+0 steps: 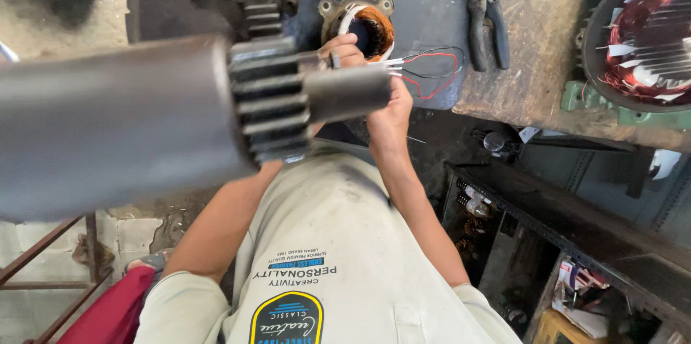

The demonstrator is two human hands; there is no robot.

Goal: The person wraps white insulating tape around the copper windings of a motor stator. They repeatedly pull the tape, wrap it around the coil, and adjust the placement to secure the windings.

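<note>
Crowding hands (374, 74) against stator (363, 27), gear (270, 99).

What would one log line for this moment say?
left hand: on stator, partly hidden by gear shaft | right hand: holding wire leads | pliers: idle on bench
</note>
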